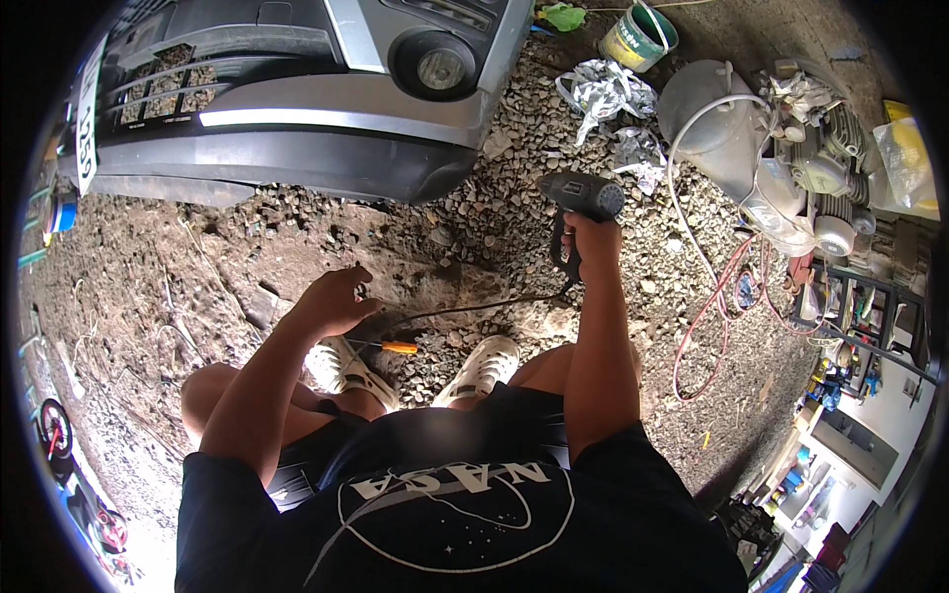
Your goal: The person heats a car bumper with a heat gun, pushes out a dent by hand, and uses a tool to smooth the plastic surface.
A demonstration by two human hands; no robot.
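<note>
My right hand [593, 242] grips a black pistol-shaped power tool, apparently a heat gun [578, 193], held over the gravel near the front bumper's right corner. My left hand [341, 296] is in the air between my body and the bumper, fingers curved and apart, holding nothing. A dark cord [494, 303] runs from the tool leftward along the ground. Just below my left hand, an orange-handled screwdriver [399, 347] lies by my white shoes [474, 371]. The silver and black car bumper [346, 148], with a round fog light [438, 67], fills the upper left.
At the upper right stand a green bucket [637, 42], crumpled paper [603, 94] and a compressor with a grey tank [707, 128]. A red hose [727, 316] loops over gravel on the right, beside cluttered shelving [855, 385]. A small bike [59, 435] is at the left edge.
</note>
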